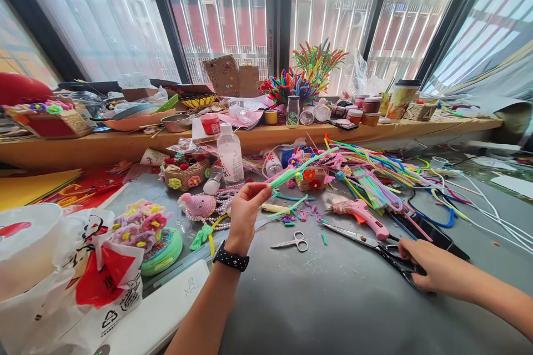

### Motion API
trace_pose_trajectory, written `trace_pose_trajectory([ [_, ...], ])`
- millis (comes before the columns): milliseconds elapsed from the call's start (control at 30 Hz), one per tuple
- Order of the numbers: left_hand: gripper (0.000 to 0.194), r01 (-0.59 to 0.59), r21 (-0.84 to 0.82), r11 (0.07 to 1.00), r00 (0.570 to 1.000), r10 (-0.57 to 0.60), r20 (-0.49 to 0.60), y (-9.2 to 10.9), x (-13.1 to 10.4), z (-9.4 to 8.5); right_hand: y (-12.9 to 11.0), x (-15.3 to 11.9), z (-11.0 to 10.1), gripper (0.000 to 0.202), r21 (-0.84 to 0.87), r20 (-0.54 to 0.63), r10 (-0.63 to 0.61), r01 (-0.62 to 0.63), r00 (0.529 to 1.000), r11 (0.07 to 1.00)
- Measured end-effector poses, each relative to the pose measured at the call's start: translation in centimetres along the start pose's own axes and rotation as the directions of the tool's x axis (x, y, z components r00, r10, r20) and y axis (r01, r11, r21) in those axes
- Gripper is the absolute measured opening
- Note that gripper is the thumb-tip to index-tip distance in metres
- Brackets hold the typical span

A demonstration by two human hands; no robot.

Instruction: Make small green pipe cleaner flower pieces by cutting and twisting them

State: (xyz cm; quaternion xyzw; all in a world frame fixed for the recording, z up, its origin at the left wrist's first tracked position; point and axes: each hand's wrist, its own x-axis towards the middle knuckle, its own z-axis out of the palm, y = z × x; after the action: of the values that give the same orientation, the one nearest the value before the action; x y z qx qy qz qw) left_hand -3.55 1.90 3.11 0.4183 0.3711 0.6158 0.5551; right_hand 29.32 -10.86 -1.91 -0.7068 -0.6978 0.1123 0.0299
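My left hand (246, 211), a dark dotted watch band at its wrist, pinches a small bundle of light green pipe cleaners (300, 170) above the middle of the table. A bit of pink shows beside the fingertips. At the right, my right hand (428, 265) has its fingers at the black handles of large scissors (370, 239). Their blades lie nearly closed and point left. Just behind them is a pink glue gun (361, 215). Small silver scissors (293, 242) and purple and green snippets (290, 218) lie between my hands.
Loose colourful pipe cleaners (375, 169) spread across the right, near white cables (491, 205). A clear bottle (230, 156), a flower-trimmed basket (186, 171) and a pink crocheted piece (200, 205) stand behind my left hand. A plastic bag (104, 277) and white box (166, 308) occupy the left.
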Motion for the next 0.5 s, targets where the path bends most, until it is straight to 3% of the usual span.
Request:
trace_pose_trajectory([
  [167,0.029,-0.044,-0.012,0.999,0.999,0.044,-0.028,0.0,0.2,-0.2,-1.6,-0.3,-0.9,0.013,0.027,0.159,-0.074,0.071,0.984,0.997],
  [300,0.035,-0.070,-0.066,0.995,0.996,0.066,-0.061,0.1,0.3,-0.4,-2.2,-1.7,-0.9,0.005,0.238,0.211,-0.075,0.023,0.975,0.971],
  [367,0.035,-0.079,-0.074,0.994,0.995,0.075,-0.063,0.1,0.4,-0.4,-2.1,-2.5,-0.6,0.010,0.424,0.209,-0.033,-0.060,0.977,0.904],
  [500,0.035,-0.086,-0.068,0.994,0.994,0.081,-0.072,0.0,0.4,-0.4,-1.5,-4.1,0.4,0.026,0.737,0.307,-0.014,-0.228,0.952,0.636],
])
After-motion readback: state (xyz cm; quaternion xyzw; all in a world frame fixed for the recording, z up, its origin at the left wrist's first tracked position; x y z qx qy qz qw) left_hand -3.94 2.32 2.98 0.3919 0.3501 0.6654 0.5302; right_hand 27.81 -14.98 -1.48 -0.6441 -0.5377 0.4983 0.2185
